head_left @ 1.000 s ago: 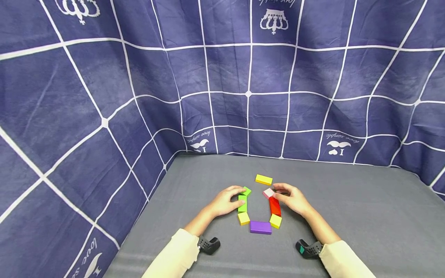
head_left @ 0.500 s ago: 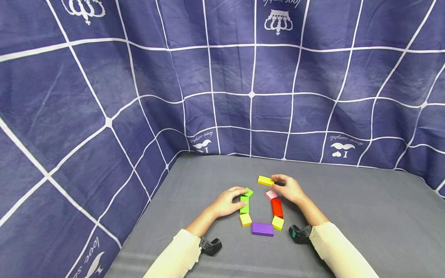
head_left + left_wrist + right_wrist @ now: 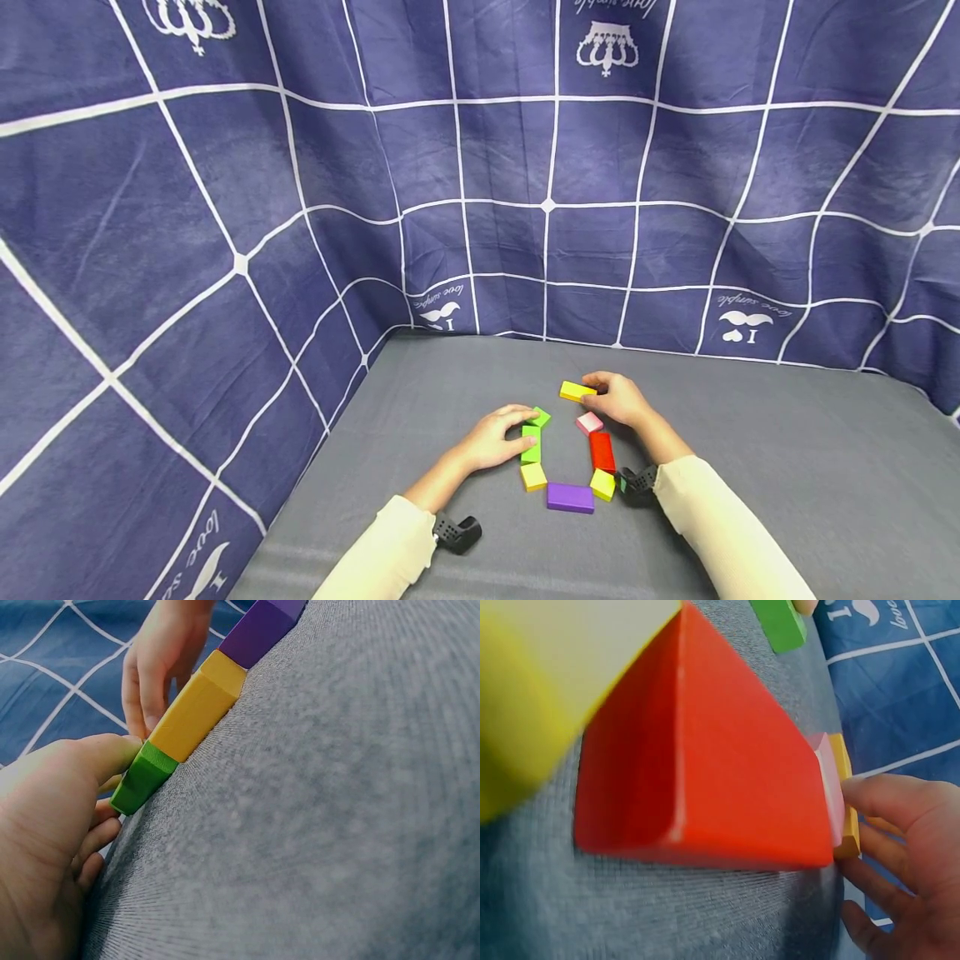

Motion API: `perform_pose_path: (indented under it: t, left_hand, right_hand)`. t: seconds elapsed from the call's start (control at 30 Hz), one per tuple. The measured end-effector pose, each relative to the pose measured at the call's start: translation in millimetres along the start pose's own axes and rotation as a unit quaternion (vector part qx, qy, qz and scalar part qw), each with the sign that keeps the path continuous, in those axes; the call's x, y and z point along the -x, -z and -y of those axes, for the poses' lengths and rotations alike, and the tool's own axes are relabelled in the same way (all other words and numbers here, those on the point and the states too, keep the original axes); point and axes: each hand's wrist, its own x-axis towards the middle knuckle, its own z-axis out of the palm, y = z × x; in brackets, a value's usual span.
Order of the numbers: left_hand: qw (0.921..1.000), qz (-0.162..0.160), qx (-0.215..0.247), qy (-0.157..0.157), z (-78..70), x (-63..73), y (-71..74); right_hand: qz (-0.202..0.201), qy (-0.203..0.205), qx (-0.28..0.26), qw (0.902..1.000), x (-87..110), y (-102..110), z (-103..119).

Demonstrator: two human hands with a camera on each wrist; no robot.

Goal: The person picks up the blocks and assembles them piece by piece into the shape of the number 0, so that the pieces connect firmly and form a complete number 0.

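In the head view my left hand [image 3: 498,437] curls around the left side of two green blocks. Its thumb lies over the longer green block [image 3: 530,454]; its index fingertip touches the smaller green block [image 3: 543,419]. The left wrist view has the thumb against a green block [image 3: 142,784], with the fingers behind it. At the far end, my right hand [image 3: 618,400] holds the right end of a long yellow block [image 3: 573,391] between thumb and fingers. A pink block [image 3: 589,423] lies just nearer, beside the red block [image 3: 602,452].
Closer to me are a yellow block [image 3: 533,477] on the left, a purple block [image 3: 570,497] in the middle and another yellow block [image 3: 603,485] on the right. All lie in a ring on the grey tabletop [image 3: 420,400]. A blue gridded curtain [image 3: 495,167] hangs behind.
My right hand has left the pink block, moved away from me to the long yellow block and closed its fingers at that end. The left hand stays at the green blocks.
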Motion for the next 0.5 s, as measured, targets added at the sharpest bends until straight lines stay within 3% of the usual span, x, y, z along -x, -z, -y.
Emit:
perform_pose_path:
  t: [0.5]
  left_hand:
    - [1.0000,0.002,0.007,0.005,-1.5,0.8,1.4]
  right_hand:
    - [-0.010,-0.002,0.028,0.9996,-0.1,-2.9,2.8]
